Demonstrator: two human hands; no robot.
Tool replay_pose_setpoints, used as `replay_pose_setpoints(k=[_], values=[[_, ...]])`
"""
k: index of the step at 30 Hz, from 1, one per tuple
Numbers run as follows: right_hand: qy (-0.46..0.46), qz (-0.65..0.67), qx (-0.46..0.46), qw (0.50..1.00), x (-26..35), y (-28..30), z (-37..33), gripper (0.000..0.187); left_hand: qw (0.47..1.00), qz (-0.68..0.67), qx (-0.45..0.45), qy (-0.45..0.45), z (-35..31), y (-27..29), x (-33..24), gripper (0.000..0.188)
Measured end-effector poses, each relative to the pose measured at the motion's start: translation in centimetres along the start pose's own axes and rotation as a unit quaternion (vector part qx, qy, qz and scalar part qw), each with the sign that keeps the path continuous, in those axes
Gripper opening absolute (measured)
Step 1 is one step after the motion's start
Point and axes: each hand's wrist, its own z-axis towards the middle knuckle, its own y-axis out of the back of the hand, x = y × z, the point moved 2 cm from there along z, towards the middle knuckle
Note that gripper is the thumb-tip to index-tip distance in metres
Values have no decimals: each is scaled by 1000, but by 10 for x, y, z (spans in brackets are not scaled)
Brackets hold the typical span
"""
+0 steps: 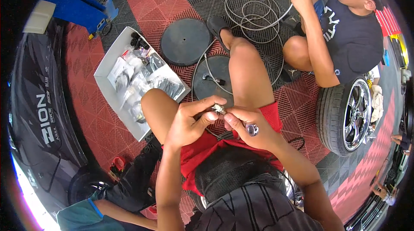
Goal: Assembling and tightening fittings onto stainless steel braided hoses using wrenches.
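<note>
Above my lap, my left hand (190, 122) pinches a small shiny metal fitting (218, 109) between thumb and fingertips. From the other side my right hand (257, 132) closes in on the same fitting, its thumb and finger meeting my left fingertips. A round, glossy end of something (252, 129) shows at my right hand; the rest of it is hidden by the hand, so I cannot tell its kind. Beyond my hands, a thin grey hose (208, 65) with a black end piece (220, 81) lies across a round black disc (199, 85) on the floor.
A white box (113, 97) of bagged parts stands left of my knee. Farther off are another black disc (184, 41) and a coiled hose (241, 26). A co-worker (351, 37) crouches at right, by a chrome wheel (340, 119). A dark car (41, 101) borders the left.
</note>
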Motion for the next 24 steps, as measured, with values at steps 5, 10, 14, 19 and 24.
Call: replay_pose_setpoints(k=[5,10,14,19,24], values=[[42,-22,29,998,13,-9,12,27,996,-63,35,47,-10,14,1,48],[21,-7,36,999,8,-13,15,28,995,-48,13,84,-14,13,2,47],[-26,11,63,998,6,-12,14,30,1000,11,4,28,-12,8,-2,42],[-67,8,99,993,8,-7,13,32,999,-4,-10,49,-12,7,2,19],[-70,10,94,993,5,-7,12,30,999,-11,-21,34,-11,4,-1,18]])
